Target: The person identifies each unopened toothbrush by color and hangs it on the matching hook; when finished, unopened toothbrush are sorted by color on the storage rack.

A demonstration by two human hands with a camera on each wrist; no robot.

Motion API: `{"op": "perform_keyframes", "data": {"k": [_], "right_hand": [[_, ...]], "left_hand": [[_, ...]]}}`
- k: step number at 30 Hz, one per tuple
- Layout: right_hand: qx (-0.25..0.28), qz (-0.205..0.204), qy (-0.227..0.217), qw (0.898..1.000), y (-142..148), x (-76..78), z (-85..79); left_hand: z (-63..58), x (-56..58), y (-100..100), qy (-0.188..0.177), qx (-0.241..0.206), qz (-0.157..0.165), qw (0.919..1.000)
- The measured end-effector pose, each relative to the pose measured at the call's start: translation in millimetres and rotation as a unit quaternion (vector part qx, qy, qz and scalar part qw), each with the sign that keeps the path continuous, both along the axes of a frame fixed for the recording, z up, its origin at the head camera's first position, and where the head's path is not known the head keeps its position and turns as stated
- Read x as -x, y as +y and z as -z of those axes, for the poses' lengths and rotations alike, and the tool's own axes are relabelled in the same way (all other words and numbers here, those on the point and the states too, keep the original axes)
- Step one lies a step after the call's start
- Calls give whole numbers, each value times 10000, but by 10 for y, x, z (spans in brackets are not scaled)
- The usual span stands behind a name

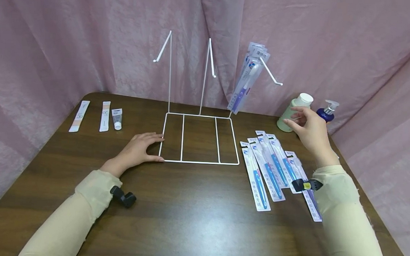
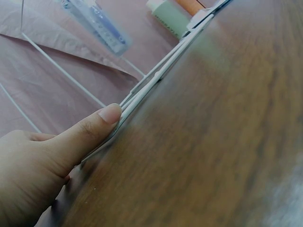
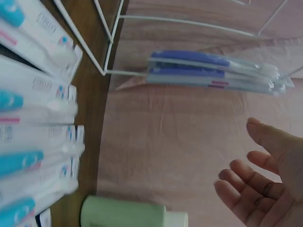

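Note:
The left front corner of a white wire rack is held between the thumb and fingers of my left hand. In the left wrist view the thumb lies along the bar; the other fingers are mostly hidden. My right hand is raised over the table's right side, fingers loosely bent and holding nothing. Several packaged purple toothbrushes hang from the rack's right hook. Packaged blue toothbrushes lie fanned out right of the rack, with purple ones partly beneath my right wrist.
Behind my right hand stand a green bottle with a white cap and a blue pump bottle. Two slim sachets and a small grey tube lie at the back left. A pink curtain hangs behind the table.

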State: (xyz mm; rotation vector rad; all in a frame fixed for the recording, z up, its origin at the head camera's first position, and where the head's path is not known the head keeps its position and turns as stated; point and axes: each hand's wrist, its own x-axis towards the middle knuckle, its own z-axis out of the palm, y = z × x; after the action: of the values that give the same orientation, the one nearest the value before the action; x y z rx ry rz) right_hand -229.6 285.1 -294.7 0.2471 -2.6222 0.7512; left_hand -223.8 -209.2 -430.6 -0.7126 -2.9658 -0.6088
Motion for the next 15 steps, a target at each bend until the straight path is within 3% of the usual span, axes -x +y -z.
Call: {"op": "perform_keyframes", "data": {"k": [15], "right_hand": [[-611, 151, -349, 9974, 475, -461, 154]], "left_hand": [[-13, 6, 13, -90, 47, -11, 9999]]}}
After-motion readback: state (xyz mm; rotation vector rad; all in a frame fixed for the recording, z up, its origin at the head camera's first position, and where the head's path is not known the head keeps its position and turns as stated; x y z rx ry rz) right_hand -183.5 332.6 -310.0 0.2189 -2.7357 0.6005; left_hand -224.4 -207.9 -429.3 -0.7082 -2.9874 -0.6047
